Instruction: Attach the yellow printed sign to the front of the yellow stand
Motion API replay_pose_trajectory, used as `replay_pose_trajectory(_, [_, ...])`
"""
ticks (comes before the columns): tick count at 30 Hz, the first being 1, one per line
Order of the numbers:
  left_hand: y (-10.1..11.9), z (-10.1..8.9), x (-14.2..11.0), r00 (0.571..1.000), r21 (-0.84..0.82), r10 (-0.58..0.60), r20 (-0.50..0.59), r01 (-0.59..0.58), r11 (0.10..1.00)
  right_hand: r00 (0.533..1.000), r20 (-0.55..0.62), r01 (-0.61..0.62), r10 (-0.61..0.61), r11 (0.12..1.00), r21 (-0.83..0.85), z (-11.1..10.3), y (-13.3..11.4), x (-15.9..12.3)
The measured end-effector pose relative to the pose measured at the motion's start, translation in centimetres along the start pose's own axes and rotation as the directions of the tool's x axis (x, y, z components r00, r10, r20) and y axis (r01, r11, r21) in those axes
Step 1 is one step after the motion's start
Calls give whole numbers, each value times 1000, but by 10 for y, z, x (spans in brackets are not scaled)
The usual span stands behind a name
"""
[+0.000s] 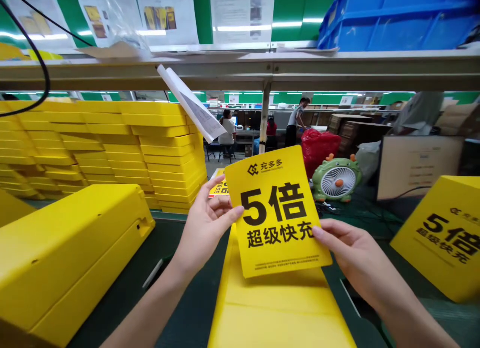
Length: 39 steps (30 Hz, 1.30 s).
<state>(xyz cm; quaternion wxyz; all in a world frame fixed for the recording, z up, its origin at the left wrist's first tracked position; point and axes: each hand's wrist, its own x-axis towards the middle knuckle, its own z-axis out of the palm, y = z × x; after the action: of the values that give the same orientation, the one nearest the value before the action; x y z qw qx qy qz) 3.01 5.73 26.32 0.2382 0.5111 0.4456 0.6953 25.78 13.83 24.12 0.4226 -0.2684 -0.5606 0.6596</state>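
Note:
A yellow printed sticker sheet point(279, 208) with large black characters is held up between my two hands, slightly tilted. My left hand point(210, 213) pinches its left edge between thumb and fingers. At the lower right edge, my right hand point(345, 243) grips it the same way. Directly below and behind the sheet lies a smooth yellow casing point(277, 318), its upper end partly hidden by the sheet. Beyond my left hand, part of another printed yellow sheet point(218, 188) shows.
A yellow casing point(75, 248) lies at left, and another with printing point(446, 238) stands at right. Stacked yellow panels point(157, 163) rise at the back left. A green fan point(337, 180) stands behind my right hand. Overhead runs a shelf point(225, 70) with a blue crate point(401, 23).

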Motion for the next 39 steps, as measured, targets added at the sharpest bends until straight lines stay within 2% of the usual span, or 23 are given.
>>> replay_pose_trajectory(4, [-4, -10, 4, 991, 83, -50, 122, 40, 996, 998, -10, -59, 58, 992, -109, -10, 12, 5])
replay_pose_trajectory(6, [-6, -12, 6, 990, 110, -56, 132, 42, 993, 998, -7, -66, 66, 976, -209, -14, 16, 6])
replay_pose_trajectory(9, [-8, -13, 13, 992, 87, -61, 115, 51, 995, 1000, -3, -11, 11, 943, -332, -18, 19, 7])
replay_pose_trajectory(14, [-8, -12, 24, 991, 139, -91, 100, 76, 987, 997, -3, -70, 75, 917, -393, -23, 20, 7])
replay_pose_trajectory(20, [-17, -11, 24, 968, 122, -179, 173, 159, 980, 987, -157, -102, 38, 901, -422, -30, 26, 12])
replay_pose_trajectory(25, [-25, -11, 24, 958, 115, -226, 175, 207, 971, 992, -71, -122, 101, 872, -475, -34, 30, 18])
replay_pose_trajectory(32, [-29, -12, 25, 949, 123, -251, 189, 231, 965, 987, -74, -162, 145, 821, -547, -33, 29, 23])
replay_pose_trajectory(39, [-30, -11, 26, 948, 119, -260, 184, 241, 963, 990, -79, -141, 117, 837, -529, -34, 32, 22])
